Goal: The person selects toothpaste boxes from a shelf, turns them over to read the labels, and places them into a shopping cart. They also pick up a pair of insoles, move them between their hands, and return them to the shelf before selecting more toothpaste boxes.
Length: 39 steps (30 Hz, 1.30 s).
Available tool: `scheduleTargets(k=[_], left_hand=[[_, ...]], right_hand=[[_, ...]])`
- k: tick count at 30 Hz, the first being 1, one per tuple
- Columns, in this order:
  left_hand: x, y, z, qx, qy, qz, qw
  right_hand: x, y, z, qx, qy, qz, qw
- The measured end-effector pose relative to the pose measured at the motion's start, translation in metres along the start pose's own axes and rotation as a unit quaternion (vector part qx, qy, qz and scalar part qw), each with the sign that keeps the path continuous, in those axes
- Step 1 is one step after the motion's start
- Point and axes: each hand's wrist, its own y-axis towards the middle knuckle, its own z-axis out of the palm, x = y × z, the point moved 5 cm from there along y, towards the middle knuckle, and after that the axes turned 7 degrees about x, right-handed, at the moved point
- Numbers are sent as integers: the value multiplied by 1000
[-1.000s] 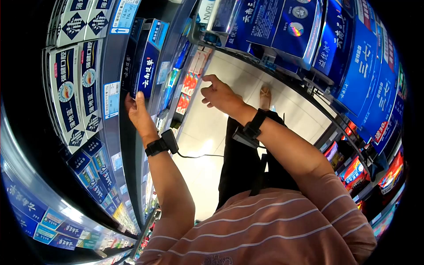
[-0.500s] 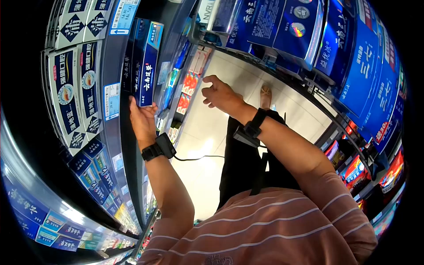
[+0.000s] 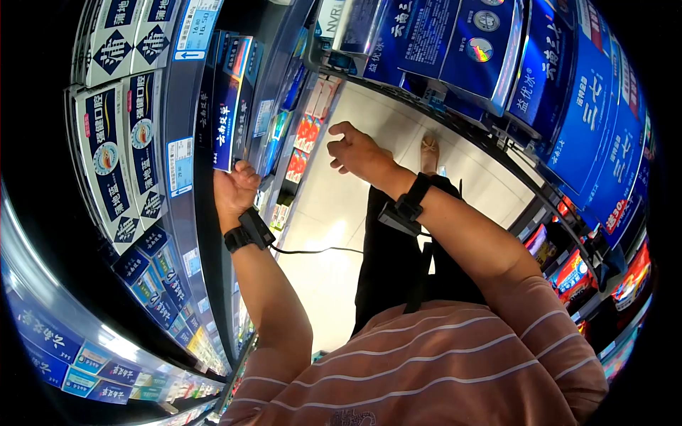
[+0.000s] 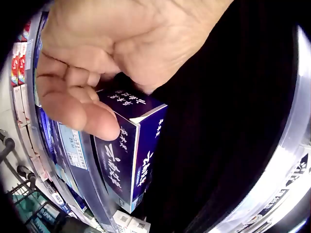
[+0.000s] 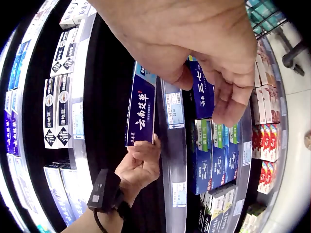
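Note:
My left hand [image 3: 236, 190] grips the near end of a long dark blue toothpaste box [image 3: 231, 106], which stands at the shelf edge with two printed sides showing in the head view. Up close, the left wrist view has curled fingers [image 4: 73, 97] at the end of the box [image 4: 119, 165], where a flap shows a pale edge at one corner. The right wrist view also catches that box [image 5: 142, 109] with the left hand [image 5: 141, 162] at its bottom end. My right hand [image 3: 359, 150] hangs over the aisle, fingers loosely curled around nothing.
White and navy toothpaste boxes [image 3: 106, 149] line the shelf on the left. Blue boxes [image 5: 211, 150] and red and white boxes [image 5: 268, 141] sit on other shelves. At upper right is a blue carton display [image 3: 590, 128]. A cable [image 3: 320, 250] runs from my left wrist.
The toothpaste box has turned about its length, and a second side shows. My left hand has gone from thumb on the box end to curled fingers around it. The right hand stays nearly still.

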Motion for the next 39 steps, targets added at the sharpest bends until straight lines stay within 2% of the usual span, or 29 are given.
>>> scheduleTargets(k=[12, 18, 21, 25, 28, 31, 34, 36, 39], left_hand=[[-6, 2, -8, -30, 13, -21, 999], [-6, 3, -8, 5, -10, -30, 999], [-6, 2, -12, -21, -26, -35, 999], [-7, 3, -22, -42, 3, 4, 999], [-5, -4, -23, -80, 53, 57, 994], [-3, -15, -5, -146, 117, 89, 978], [4, -25, 19, -195, 187, 127, 954], [4, -28, 26, -212, 260, 151, 930], [-4, -41, 31, -306, 412, 204, 834]], right_hand=[[-4, 0, -1, 4, -9, 20, 1000], [-8, 0, -2, -1, -3, 23, 1000], [-14, 1, -4, 2, 7, 20, 1000], [-25, 2, -9, 36, 71, 3, 997], [-23, -3, -8, -8, 10, 20, 1000], [-29, -3, -9, -5, 21, 13, 1000], [-46, 6, -14, 40, 128, 5, 991], [-50, 7, -15, 32, 98, 2, 995], [-37, 0, -12, -2, 36, 21, 999]])
